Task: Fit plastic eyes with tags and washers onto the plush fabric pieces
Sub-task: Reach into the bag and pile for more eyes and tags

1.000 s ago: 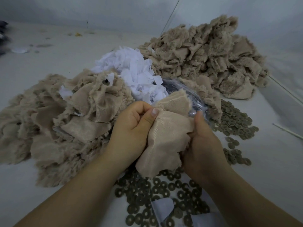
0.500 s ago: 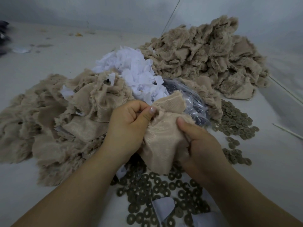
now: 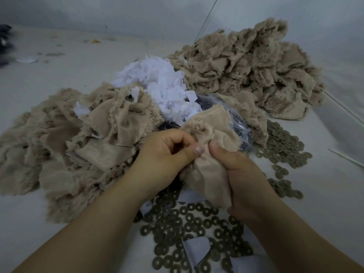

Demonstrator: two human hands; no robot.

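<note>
Meanwhile the right hand (image 3: 244,174) had come round the plush piece (image 3: 208,146), its thumb now beside the left hand (image 3: 163,154); both sets of fingers pinched the fabric above the washers (image 3: 189,229) on the worktop (image 3: 325,194), likely locating the eye hole. Any eye or tag in the folds was hidden.

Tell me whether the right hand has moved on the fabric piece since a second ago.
Yes. The right hand has shifted left, away from the clear bag towards the left hand, and its thumb now presses the fabric piece beside the left thumb.
</note>
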